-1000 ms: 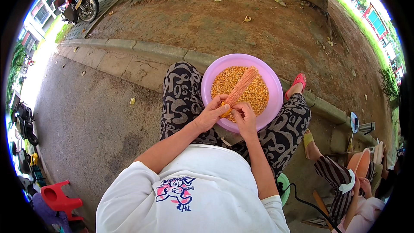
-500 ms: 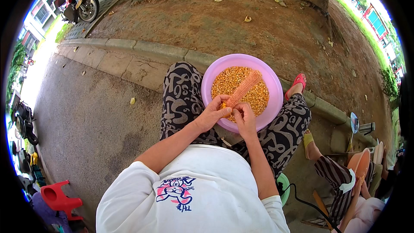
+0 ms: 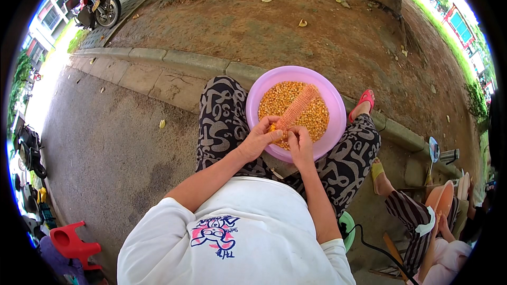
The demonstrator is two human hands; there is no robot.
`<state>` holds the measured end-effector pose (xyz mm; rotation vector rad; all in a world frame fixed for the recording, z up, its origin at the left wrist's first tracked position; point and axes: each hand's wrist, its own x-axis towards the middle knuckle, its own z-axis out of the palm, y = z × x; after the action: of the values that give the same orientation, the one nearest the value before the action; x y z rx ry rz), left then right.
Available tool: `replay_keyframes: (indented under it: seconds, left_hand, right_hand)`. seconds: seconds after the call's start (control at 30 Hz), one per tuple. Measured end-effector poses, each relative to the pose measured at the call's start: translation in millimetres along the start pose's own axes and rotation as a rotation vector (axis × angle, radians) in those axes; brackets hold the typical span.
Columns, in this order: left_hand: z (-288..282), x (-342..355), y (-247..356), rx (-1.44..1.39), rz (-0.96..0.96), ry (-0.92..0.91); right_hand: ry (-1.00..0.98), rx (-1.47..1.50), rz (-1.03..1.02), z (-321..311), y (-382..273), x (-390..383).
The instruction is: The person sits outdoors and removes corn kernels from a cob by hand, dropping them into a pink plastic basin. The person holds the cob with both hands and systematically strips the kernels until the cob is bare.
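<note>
Head view. Shows a mostly stripped corncob (image 3: 297,108) clasped at its near end by the left hand (image 3: 257,139), slanting forward-right above maize kernels (image 3: 279,94) in a lilac basin (image 3: 338,119); shows the right hand (image 3: 301,146) pinched narrow beside that end.

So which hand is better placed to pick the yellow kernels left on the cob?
Probably the right hand: it is at the near end of the cob, beside the yellow kernels, while the left hand holds that end, apparently steadying it over the lilac basin.
</note>
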<state>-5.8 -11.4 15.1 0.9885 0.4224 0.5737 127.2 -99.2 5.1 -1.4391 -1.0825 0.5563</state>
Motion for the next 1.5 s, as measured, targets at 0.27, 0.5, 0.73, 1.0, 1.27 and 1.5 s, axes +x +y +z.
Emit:
replay_keyframes:
  seconds: [0.27, 0.5, 0.73, 1.0, 1.27, 1.5]
  left_hand:
    - [1, 1, 1, -0.074, -0.01, 0.023]
    - [0, -1, 3, -0.163, -0.051, -0.042]
    - [1, -1, 3, -0.207, -0.054, -0.027]
    - [-1, 0, 2, -0.228, -0.078, -0.041]
    - [-1, -1, 1, -0.182, -0.047, -0.027]
    - [-1, 2, 0, -0.256, -0.071, -0.027]
  right_hand:
    - [0.11, -0.099, 0.085, -3, 12, 0]
    - [0.012, -0.164, -0.001, -3, 6, 1]
    - [-0.018, -0.005, 0.048, -2, 4, 1]
    - [-0.029, 0.026, 0.04, -3, -3, 2]
    - [-0.048, 0.04, 0.014, -3, -7, 2]
    - [-0.034, 0.115, 0.062, -1, -4, 1]
